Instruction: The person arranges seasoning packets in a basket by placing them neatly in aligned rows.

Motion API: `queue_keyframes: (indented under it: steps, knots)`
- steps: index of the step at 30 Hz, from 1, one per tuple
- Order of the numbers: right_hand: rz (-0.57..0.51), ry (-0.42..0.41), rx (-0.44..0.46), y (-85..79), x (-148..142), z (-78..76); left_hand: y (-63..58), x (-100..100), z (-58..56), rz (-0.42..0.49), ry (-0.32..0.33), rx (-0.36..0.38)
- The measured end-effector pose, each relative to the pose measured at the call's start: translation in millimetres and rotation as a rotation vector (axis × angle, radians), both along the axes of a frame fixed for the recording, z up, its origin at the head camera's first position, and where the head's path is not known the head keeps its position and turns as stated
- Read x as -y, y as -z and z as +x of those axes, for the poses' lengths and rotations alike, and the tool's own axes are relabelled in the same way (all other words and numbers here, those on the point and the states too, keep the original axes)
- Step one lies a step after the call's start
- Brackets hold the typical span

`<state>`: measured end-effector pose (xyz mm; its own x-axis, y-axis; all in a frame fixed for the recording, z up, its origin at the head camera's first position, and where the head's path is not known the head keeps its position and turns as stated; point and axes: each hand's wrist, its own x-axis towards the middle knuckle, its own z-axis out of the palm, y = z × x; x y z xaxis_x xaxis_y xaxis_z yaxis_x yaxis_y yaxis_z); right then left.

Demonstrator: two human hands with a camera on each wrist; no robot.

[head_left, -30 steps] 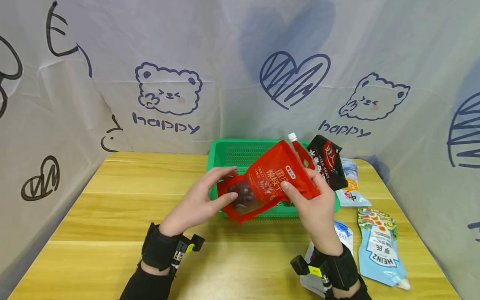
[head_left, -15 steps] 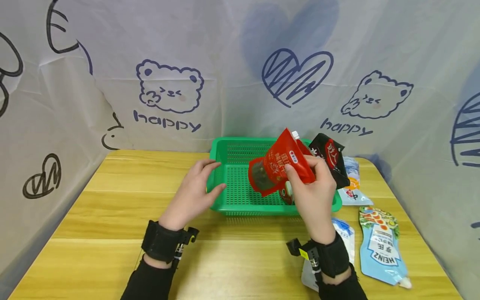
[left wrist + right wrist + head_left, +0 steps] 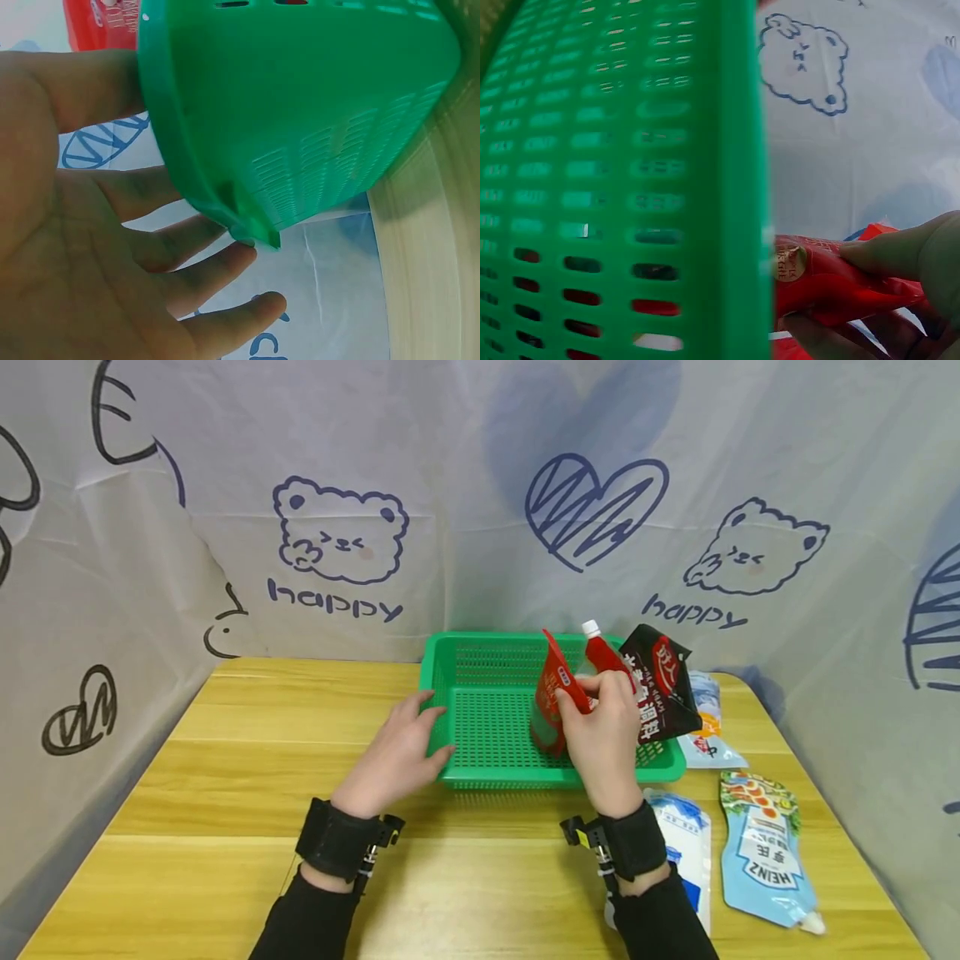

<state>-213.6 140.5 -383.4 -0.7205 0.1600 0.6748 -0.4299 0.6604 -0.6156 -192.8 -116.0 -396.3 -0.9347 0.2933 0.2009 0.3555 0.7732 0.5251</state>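
My right hand (image 3: pixel 603 739) pinches the top edge of a red dried chili pouch (image 3: pixel 551 702) between thumb and fingers. The pouch stands almost edge-on inside the green plastic basket (image 3: pixel 495 774), its lower end down among the mesh. In the right wrist view, the basket wall hides part of the pouch (image 3: pixel 825 292). At the basket's left end, my left hand (image 3: pixel 393 756) has its fingers spread and touches the rim (image 3: pixel 161 112), holding nothing. Beside my right hand, a red spouted pouch (image 3: pixel 602 652) with a white cap and a black seasoning packet (image 3: pixel 660 681) lean in the basket.
Right of the basket lies a blue-and-white packet (image 3: pixel 708 727). Nearer on the wooden table (image 3: pixel 262 760) are a light blue Heinz pouch (image 3: pixel 765 852) and a white-and-blue pouch (image 3: pixel 690 835), partly under my right forearm. A fabric wall (image 3: pixel 465 527) with drawings rises behind.
My left hand has let go of the chili pouch and moved to the basket's left rim. My right hand has lowered the pouch into the basket and turned it more upright.
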Motion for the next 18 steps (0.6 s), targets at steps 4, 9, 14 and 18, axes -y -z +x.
queue_keyframes:
  steps: [4, 9, 14, 18]
  knots:
    - [0.035, 0.022, 0.013, 5.5, 0, -2.6, 2.1, 0, -0.6, -0.008, -0.008, 0.021]
    - [0.044, 0.058, 0.059, 7.9, 2, -5.1, 2.6, 1, 0.0, -0.010, -0.009, 0.033]
    - [0.030, 0.040, 0.118, 7.9, 5, -8.7, 2.7, 1, 0.1, -0.025, -0.010, 0.041]
    - [0.048, 0.000, 0.140, 8.8, 7, -11.0, 2.6, 2, 0.1, -0.029, -0.007, 0.081]
